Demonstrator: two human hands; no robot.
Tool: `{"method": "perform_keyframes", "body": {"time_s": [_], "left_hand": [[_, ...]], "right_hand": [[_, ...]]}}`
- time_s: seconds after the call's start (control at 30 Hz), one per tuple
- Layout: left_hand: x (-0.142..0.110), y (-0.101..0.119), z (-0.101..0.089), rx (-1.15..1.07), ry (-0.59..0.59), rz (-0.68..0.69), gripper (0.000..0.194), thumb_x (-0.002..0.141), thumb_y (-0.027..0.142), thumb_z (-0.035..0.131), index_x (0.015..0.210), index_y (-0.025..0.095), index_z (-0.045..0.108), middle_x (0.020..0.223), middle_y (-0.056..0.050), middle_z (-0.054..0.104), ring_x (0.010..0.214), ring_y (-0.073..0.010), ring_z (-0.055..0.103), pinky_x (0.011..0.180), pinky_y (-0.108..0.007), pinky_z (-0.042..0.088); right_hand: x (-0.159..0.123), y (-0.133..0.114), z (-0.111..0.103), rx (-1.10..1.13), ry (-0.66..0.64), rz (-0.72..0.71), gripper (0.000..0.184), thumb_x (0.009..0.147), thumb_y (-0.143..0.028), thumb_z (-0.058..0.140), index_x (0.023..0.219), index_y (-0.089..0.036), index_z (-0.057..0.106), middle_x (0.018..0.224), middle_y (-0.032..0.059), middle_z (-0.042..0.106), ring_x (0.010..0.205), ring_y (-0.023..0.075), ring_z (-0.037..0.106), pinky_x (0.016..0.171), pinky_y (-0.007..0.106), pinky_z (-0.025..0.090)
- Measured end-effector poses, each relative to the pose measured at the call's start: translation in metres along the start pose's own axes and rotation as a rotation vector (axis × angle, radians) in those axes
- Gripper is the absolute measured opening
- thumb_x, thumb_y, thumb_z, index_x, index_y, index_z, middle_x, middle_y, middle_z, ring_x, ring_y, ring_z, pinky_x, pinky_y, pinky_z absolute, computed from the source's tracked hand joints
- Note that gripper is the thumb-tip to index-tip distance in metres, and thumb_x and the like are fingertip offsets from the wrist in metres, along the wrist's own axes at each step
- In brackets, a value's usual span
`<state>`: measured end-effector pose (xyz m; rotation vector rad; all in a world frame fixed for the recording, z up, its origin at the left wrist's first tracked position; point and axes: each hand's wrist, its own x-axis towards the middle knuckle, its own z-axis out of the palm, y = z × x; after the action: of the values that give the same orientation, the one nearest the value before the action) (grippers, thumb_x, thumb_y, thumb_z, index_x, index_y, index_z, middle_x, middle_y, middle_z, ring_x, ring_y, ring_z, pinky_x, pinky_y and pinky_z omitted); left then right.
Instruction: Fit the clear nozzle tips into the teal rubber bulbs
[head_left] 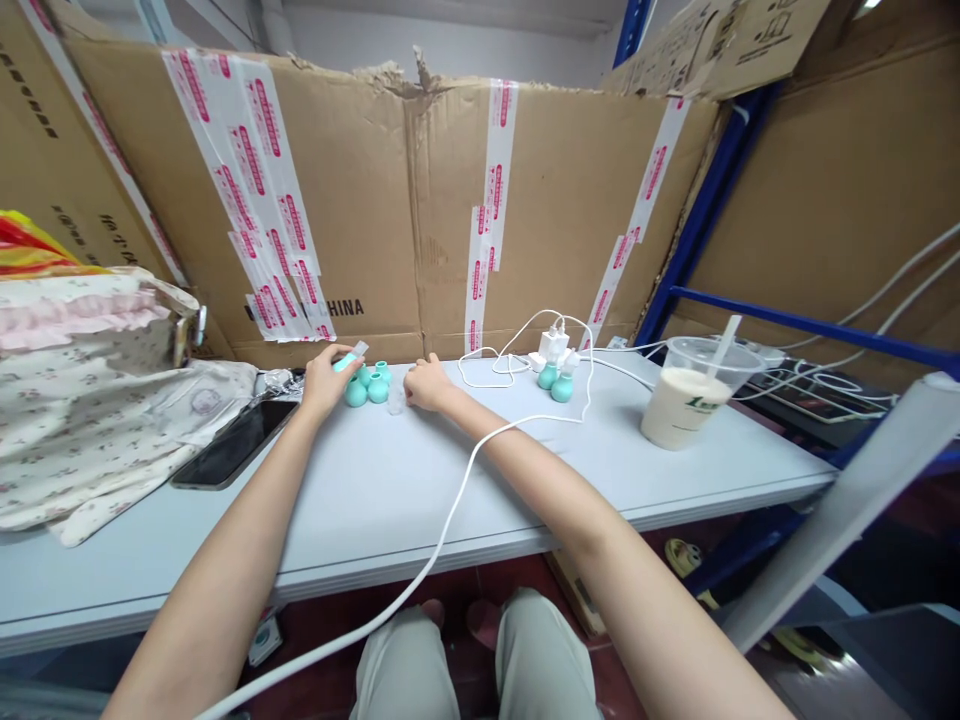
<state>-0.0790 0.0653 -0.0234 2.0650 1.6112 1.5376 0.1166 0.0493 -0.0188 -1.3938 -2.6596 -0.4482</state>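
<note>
My left hand [325,382] is closed, pinching a small turquoise piece with a clear tip [352,357] between thumb and fingers. Just right of it stands a group of small round turquoise bulbs [367,385] with open necks. My right hand [426,384] rests low over the table to the right of the bulbs, its fingers curled in. Whatever they may hold is hidden. Several small clear pieces [395,401] lie between the bulbs and my right hand. Two more turquoise bulbs [559,386] with pale tops stand farther right.
A white charger [553,343] and looping white cable [465,480] occupy the right, with the cable crossing over my right forearm. A cup of milky drink [684,405] stands near the right end. A phone [234,447] and floral cloth [97,420] lie left. Taped cardboard [367,210] walls the back.
</note>
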Motion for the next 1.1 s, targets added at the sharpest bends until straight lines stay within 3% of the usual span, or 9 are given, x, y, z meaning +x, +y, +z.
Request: {"method": "perform_keyframes", "body": {"time_s": [0.33,0.53,0.63,0.77,0.87,0.93,1.0,1.1], "left_hand": [[-0.001,0.0,0.001,0.022,-0.006,0.013,0.034,0.07,0.043,0.058,0.092,0.018,0.063,0.091,-0.005,0.067,0.087,-0.0197,0.061,0.08,-0.028,0.044],[-0.002,0.008,0.001,0.055,0.001,0.062,0.031,0.071,0.041,0.058,0.095,0.021,0.062,0.091,-0.003,0.067,0.086,-0.0196,0.06,0.078,-0.028,0.043],[-0.005,0.022,0.001,0.085,-0.021,0.126,0.03,0.072,0.04,0.058,0.095,0.022,0.063,0.094,-0.002,0.067,0.087,-0.0203,0.059,0.079,-0.03,0.042],[-0.015,0.049,0.005,0.112,-0.099,0.275,0.027,0.075,0.035,0.056,0.097,0.022,0.064,0.098,-0.004,0.066,0.092,-0.0214,0.056,0.083,-0.031,0.041],[-0.025,0.066,0.009,0.164,-0.176,0.405,0.025,0.079,0.032,0.053,0.099,0.022,0.062,0.098,-0.006,0.065,0.093,-0.022,0.055,0.082,-0.032,0.041],[-0.03,0.071,0.011,0.223,-0.167,0.425,0.025,0.08,0.033,0.051,0.1,0.021,0.061,0.097,-0.007,0.065,0.091,-0.0228,0.055,0.08,-0.033,0.04],[-0.033,0.072,0.012,0.275,-0.139,0.409,0.026,0.083,0.033,0.047,0.1,0.02,0.06,0.097,-0.008,0.065,0.091,-0.0233,0.055,0.079,-0.034,0.04],[-0.034,0.07,0.012,0.339,-0.138,0.392,0.027,0.085,0.033,0.042,0.1,0.019,0.06,0.097,-0.008,0.065,0.091,-0.0236,0.056,0.078,-0.033,0.039]], "right_hand": [[-0.005,0.002,0.007,0.052,0.032,0.032,0.016,0.077,-0.029,0.06,0.083,-0.017,0.069,0.095,0.012,0.067,0.094,0.0242,0.051,0.082,0.038,0.024],[-0.012,0.001,0.007,0.078,0.114,0.04,0.017,0.079,-0.03,0.059,0.083,-0.017,0.069,0.09,0.0115,0.067,0.093,0.0247,0.05,0.082,0.039,0.024],[-0.018,0.003,-0.003,0.142,0.231,0.137,0.02,0.085,-0.031,0.052,0.086,-0.017,0.066,0.092,0.0109,0.067,0.096,0.0247,0.05,0.084,0.039,0.025],[-0.024,0.006,-0.016,0.562,0.417,0.324,0.034,0.09,-0.043,0.037,0.107,-0.022,0.057,0.101,0.0061,0.066,0.095,0.0193,0.056,0.083,0.033,0.034],[-0.026,0.008,-0.019,0.978,0.342,0.269,0.035,0.089,-0.043,0.04,0.106,-0.018,0.058,0.097,0.005,0.067,0.084,0.0145,0.062,0.074,0.025,0.042],[-0.028,0.008,-0.02,1.106,0.306,0.237,0.031,0.086,-0.038,0.045,0.1,-0.015,0.061,0.093,0.0057,0.068,0.08,0.014,0.064,0.07,0.022,0.045],[-0.03,0.007,-0.024,1.082,0.334,0.238,0.027,0.084,-0.035,0.049,0.098,-0.016,0.063,0.092,0.0051,0.069,0.082,0.0145,0.064,0.071,0.022,0.045],[-0.035,0.001,-0.031,0.853,0.391,0.266,0.025,0.086,-0.033,0.047,0.096,-0.019,0.065,0.092,0.0036,0.069,0.086,0.015,0.063,0.075,0.022,0.044]]}}
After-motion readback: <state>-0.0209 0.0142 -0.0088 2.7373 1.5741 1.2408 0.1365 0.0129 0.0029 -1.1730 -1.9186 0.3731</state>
